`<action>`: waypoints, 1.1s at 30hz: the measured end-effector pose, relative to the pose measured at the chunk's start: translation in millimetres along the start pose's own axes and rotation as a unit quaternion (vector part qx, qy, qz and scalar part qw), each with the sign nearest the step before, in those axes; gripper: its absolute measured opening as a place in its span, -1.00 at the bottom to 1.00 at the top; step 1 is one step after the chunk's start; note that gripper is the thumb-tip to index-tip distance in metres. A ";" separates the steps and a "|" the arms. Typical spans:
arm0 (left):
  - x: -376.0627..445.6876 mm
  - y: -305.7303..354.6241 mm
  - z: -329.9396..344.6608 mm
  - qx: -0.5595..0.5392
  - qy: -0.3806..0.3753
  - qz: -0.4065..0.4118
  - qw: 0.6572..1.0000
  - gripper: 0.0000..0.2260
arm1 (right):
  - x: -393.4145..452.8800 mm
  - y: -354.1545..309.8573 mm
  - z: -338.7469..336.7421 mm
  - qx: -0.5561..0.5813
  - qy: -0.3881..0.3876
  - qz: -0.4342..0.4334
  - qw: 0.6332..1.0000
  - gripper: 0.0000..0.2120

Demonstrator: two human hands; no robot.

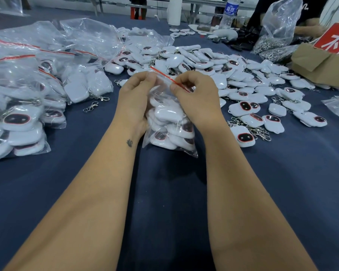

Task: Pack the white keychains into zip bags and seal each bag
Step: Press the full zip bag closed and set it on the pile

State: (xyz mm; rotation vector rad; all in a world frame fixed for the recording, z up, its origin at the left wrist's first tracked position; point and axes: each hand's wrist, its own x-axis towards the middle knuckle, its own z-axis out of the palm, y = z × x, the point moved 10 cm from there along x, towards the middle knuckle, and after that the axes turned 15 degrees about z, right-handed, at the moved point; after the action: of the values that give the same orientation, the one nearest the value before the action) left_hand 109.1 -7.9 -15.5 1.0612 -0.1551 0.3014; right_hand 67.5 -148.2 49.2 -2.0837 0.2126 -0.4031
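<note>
While both the left hand (134, 89) and right hand (194, 90) pinch the filled zip bag (170, 124) at its red seal strip (164, 76), sealing looks underway, so next press along the strip to its end.

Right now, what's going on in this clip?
A person is closing a filled zip bag of white keychains. Both hands pinch the bag's red strip at the top: the left hand near one end, the right hand further along. The bag stands on the blue table. Filled bags lie to the left, and a pile of loose keychains waits behind. Whether the strip is fully sealed cannot be told.
</note>
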 end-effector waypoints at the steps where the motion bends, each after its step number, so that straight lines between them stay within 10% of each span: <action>1: -0.6 0.0 1.8 -0.005 -0.008 0.001 1.000 -0.84 | -1.1 -1.8 0.9 -0.003 -0.003 -0.006 1.000 -0.83; 33: -7.5 5.4 9.0 0.035 -0.021 0.000 0.999 -0.85 | 3.0 3.8 4.5 0.018 0.005 -0.003 1.000 -0.91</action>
State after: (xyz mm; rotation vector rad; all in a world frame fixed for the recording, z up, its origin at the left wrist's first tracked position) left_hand 100.4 -14.6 -8.7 1.1377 -0.1841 0.2866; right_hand 71.9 -147.4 44.4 -2.0479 0.2051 -0.4185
